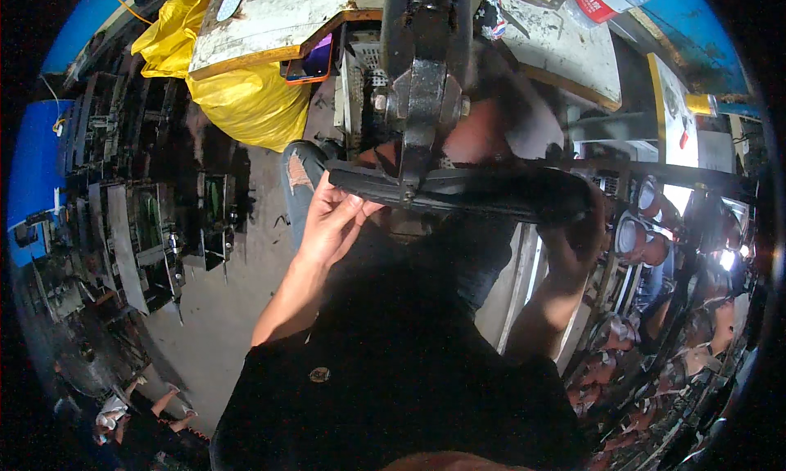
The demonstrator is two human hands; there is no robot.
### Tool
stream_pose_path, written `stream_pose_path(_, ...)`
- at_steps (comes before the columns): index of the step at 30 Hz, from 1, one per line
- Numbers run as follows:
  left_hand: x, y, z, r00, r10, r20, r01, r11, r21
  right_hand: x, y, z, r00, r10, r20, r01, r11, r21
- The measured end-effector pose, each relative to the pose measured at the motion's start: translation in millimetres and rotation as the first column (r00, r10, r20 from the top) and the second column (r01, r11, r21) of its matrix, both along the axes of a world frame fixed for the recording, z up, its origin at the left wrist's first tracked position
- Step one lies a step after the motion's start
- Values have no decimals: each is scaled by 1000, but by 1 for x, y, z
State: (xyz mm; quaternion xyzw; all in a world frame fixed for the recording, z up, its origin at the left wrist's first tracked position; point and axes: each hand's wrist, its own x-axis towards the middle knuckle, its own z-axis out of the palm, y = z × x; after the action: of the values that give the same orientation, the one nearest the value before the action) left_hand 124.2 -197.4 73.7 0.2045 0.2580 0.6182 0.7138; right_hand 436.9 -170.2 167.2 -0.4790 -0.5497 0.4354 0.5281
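A long black shoe lies crosswise under the dark metal arm of a machine. The machine's narrow tip comes down onto the shoe's near edge, left of its middle. My left hand pinches the shoe's left end between thumb and fingers. Around the right end, in deep shadow, my right hand is closed; most of its fingers are hidden. Shadow also blurs the shoe's finer detail.
White worktops with worn edges flank the machine. A yellow sack hangs at the left, near a phone. A plastic bottle lies at the back right. Racks of reddish-brown shoe parts stand at the right; metal frames at the left.
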Motion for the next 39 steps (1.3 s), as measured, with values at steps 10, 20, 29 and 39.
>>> stream_pose_path(10,-32,-7,8,986,69,-151,-77,996,-49,-27,4,-17,970,127,-206,-144,987,-67)
stream_pose_path(20,-70,-20,25,885,204,-418,-259,963,-77,-53,5,-44,973,114,-201,-157,965,-210)
stream_pose_path(29,-98,-27,18,884,232,-407,-291,952,-91,-104,17,-37,956,263,-132,-288,930,-228)
stream_pose_path(39,-68,-48,-3,937,38,-347,-231,812,-535,-98,14,-78,958,194,-209,-280,783,-555)
